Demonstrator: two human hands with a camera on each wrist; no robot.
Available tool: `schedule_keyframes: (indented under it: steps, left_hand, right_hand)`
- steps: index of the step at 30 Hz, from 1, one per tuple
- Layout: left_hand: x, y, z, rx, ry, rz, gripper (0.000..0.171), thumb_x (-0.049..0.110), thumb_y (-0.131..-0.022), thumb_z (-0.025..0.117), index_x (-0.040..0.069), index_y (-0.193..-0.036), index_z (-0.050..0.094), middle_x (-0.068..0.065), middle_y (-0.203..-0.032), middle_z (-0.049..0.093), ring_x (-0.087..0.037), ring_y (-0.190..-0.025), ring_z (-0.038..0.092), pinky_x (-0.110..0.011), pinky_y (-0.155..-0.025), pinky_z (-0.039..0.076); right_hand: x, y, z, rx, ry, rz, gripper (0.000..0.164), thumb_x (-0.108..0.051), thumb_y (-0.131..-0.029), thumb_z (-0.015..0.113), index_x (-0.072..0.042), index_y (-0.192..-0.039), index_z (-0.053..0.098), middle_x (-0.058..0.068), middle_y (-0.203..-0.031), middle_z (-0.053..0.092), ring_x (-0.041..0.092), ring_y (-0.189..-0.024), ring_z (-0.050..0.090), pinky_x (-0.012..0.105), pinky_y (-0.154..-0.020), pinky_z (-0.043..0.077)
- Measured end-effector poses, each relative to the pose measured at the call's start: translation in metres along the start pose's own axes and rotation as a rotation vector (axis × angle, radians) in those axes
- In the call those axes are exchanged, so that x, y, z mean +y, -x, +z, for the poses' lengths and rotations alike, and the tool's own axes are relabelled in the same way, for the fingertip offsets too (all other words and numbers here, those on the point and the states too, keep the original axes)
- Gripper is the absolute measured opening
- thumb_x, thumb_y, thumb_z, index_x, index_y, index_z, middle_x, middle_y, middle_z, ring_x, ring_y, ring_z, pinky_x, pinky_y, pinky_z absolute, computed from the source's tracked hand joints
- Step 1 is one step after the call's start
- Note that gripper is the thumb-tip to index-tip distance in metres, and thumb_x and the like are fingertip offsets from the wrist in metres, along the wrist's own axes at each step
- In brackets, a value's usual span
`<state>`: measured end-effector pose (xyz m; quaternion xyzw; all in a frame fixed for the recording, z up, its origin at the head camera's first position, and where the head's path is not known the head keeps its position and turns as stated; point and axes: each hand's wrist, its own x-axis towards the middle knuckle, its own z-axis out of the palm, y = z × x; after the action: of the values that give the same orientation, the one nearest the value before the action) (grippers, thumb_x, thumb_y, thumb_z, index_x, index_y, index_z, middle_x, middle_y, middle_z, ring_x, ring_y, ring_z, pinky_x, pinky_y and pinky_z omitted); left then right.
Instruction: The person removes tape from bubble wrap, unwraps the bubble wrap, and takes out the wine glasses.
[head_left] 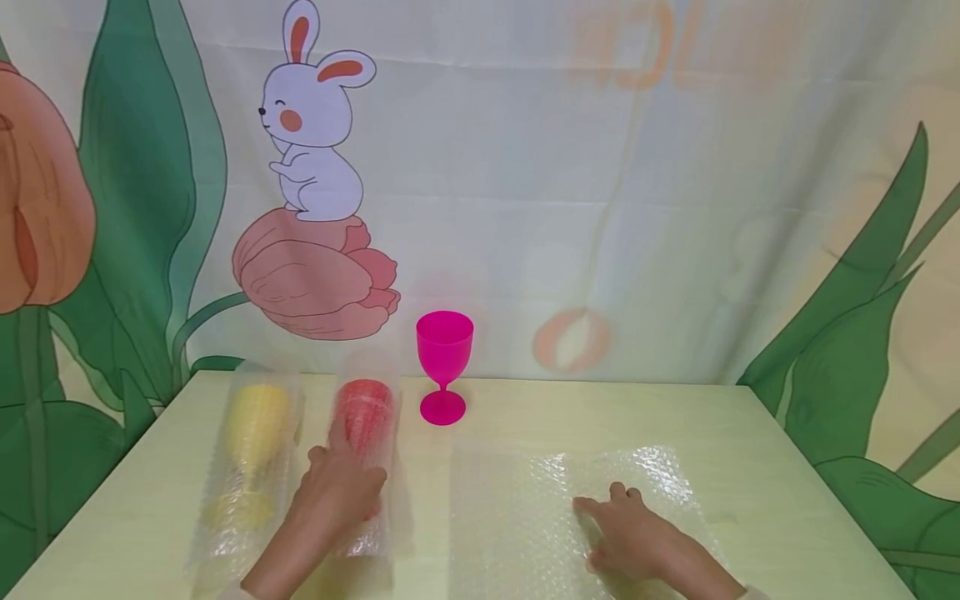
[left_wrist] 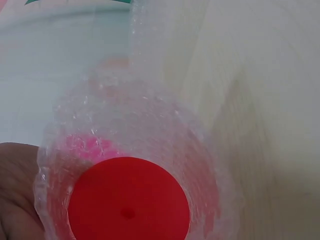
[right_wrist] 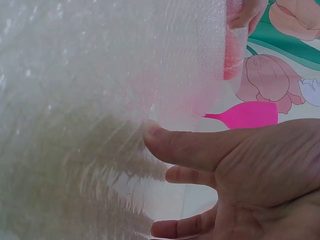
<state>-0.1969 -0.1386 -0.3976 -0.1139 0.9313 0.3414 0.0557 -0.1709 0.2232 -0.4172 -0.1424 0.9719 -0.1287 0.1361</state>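
Observation:
A red goblet lies inside a bubble wrap sleeve on the left part of the table. My left hand grips it from above, fingers along one side and thumb on the other. Looking into the sleeve's near end, the left wrist view shows the goblet's round red base. On the right, my right hand touches a flat bubble wrap sheet, thumb and fingers spread apart. In the right wrist view the thumb lies against the sheet.
A yellow goblet, wrapped in bubble wrap, lies left of the red one. An unwrapped magenta goblet stands upright near the table's back edge. Behind the table hangs a cloth printed with a rabbit and tulips.

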Motion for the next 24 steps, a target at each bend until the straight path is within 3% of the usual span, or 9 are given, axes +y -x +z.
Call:
schedule_keyframes:
  steps: [9,17,24]
  left_hand:
    - [0.002,0.011,-0.008,-0.082,0.037,-0.075,0.097,0.033,-0.091,0.063,0.001,-0.159,0.002,-0.032,-0.131,0.040,-0.042,-0.108,0.050,-0.058,-0.092,0.049]
    - [-0.004,0.025,-0.019,-0.144,0.053,-0.068,0.098,0.048,-0.094,0.067,0.000,-0.157,0.009,-0.025,-0.128,0.051,-0.033,-0.102,0.056,-0.051,-0.083,0.053]
    - [-0.011,0.043,-0.015,-0.198,0.103,-0.067,0.102,0.049,-0.094,0.070,0.002,-0.160,0.007,-0.028,-0.145,0.043,-0.038,-0.115,0.051,-0.064,-0.097,0.047]
  right_hand:
    - [0.001,-0.001,0.001,-0.004,-0.001,-0.005,0.061,-0.013,-0.081,0.086,-0.005,-0.136,0.062,0.024,-0.112,0.052,0.038,-0.098,0.046,0.056,-0.077,0.051]
    - [-0.001,0.001,-0.002,-0.001,-0.009,-0.007,0.062,-0.013,-0.081,0.086,-0.005,-0.137,0.061,0.024,-0.111,0.052,0.038,-0.098,0.046,0.055,-0.077,0.050]
    - [-0.001,0.002,-0.002,0.000,-0.009,-0.008,0.063,-0.014,-0.081,0.086,-0.004,-0.137,0.061,0.024,-0.112,0.052,0.038,-0.099,0.046,0.055,-0.077,0.050]
